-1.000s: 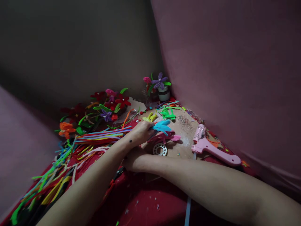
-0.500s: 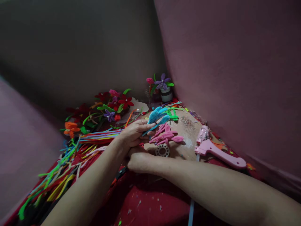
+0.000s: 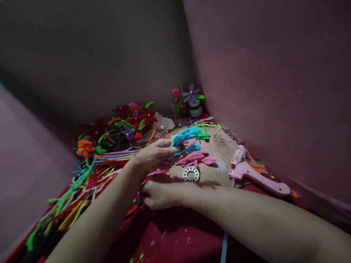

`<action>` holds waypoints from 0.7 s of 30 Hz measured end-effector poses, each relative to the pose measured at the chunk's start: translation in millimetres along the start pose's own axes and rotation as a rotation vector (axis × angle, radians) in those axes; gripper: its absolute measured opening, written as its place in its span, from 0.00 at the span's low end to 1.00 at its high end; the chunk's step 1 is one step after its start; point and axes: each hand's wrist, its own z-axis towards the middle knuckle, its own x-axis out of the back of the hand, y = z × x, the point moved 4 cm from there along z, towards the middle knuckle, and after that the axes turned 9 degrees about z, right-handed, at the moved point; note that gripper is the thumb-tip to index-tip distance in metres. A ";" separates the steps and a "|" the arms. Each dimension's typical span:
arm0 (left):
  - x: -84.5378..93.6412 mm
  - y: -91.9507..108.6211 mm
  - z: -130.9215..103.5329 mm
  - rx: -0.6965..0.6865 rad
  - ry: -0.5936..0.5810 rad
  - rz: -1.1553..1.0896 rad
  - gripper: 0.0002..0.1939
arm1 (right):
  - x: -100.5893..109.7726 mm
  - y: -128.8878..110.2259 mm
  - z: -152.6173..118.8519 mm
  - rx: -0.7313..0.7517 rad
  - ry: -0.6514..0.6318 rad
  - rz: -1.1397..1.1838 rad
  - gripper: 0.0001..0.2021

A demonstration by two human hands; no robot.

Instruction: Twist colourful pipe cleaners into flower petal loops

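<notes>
My left hand (image 3: 157, 154) is closed round several blue fuzzy petals (image 3: 183, 138), which fan out to the right from its fingertips. Below it, near the front edge of the board, my right hand (image 3: 155, 195) is curled at a dark object that it mostly covers; what its fingers hold is hidden. Pink fuzzy petals (image 3: 196, 158) lie on the brown board (image 3: 222, 157) just right of my left hand. A round holed disc (image 3: 191, 174) rests below them, above my right forearm. Green fuzzy pieces (image 3: 203, 132) lie behind the blue petals.
A pink glue gun (image 3: 253, 175) with a pale stick lies at the right. Fuzzy flowers (image 3: 134, 120) stand at the back left, and a small white pot (image 3: 195, 109) with a purple flower is in the corner. Coloured stems (image 3: 71, 190) spread across the red cloth (image 3: 161, 233) on the left.
My right hand has moved left and toward me, away from my left hand. The blue petals in my left hand are tilted lower and more spread. The view has shifted slightly.
</notes>
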 end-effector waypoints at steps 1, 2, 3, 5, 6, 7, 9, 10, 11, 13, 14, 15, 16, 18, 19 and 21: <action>-0.4 -0.2 -0.9 -0.004 -0.015 -0.009 0.10 | -1.0 -2.2 -1.7 0.042 -0.010 -0.025 0.12; -0.6 -1.0 -1.7 -0.004 -0.028 -0.020 0.10 | -1.9 -3.8 -3.0 0.073 -0.015 -0.047 0.12; -0.6 -2.3 -2.4 -0.001 -0.037 -0.032 0.10 | -2.5 -5.0 -4.0 0.090 -0.015 -0.066 0.12; -0.1 -5.9 -3.3 0.003 -0.047 -0.056 0.11 | -2.2 -6.4 -4.9 0.092 -0.008 -0.100 0.12; 0.4 -8.0 -3.6 0.006 -0.049 -0.063 0.12 | -1.5 -6.6 -4.9 0.078 -0.005 -0.118 0.12; 0.9 -10.1 -3.7 0.012 -0.049 -0.063 0.12 | -0.4 -6.9 -5.0 0.064 -0.004 -0.134 0.12; 1.7 -13.8 -3.8 0.031 -0.038 -0.034 0.12 | 1.6 -8.1 -5.0 0.052 -0.010 -0.149 0.12; 1.9 -15.1 -3.9 0.044 -0.025 -0.004 0.12 | 2.4 -9.0 -5.2 0.056 -0.014 -0.149 0.12; 2.1 -15.8 -4.1 0.055 -0.004 0.041 0.12 | 2.8 -9.8 -5.4 0.065 -0.019 -0.145 0.12; 1.7 -15.1 -5.5 0.072 0.035 0.185 0.12 | 2.5 -11.4 -5.9 0.087 -0.035 -0.131 0.12; 0.9 -14.2 -6.7 0.079 0.039 0.278 0.13 | 1.7 -12.1 -6.2 0.095 -0.046 -0.120 0.13; 0.1 -12.9 -8.3 0.083 0.035 0.378 0.13 | 0.7 -12.6 -6.5 0.100 -0.062 -0.108 0.13; -0.5 -11.4 -10.2 0.081 0.026 0.477 0.14 | -0.7 -13.1 -6.9 0.103 -0.083 -0.098 0.13; -0.2 -8.4 -14.3 0.055 0.008 0.648 0.15 | -3.0 -14.6 -7.8 0.110 -0.119 -0.091 0.13; 0.8 -7.0 -16.1 0.028 0.008 0.710 0.14 | -3.7 -15.6 -8.2 0.119 -0.131 -0.097 0.13; 3.7 -6.5 -18.5 -0.030 -0.004 0.775 0.13 | -4.1 -17.9 -8.9 0.140 -0.146 -0.122 0.14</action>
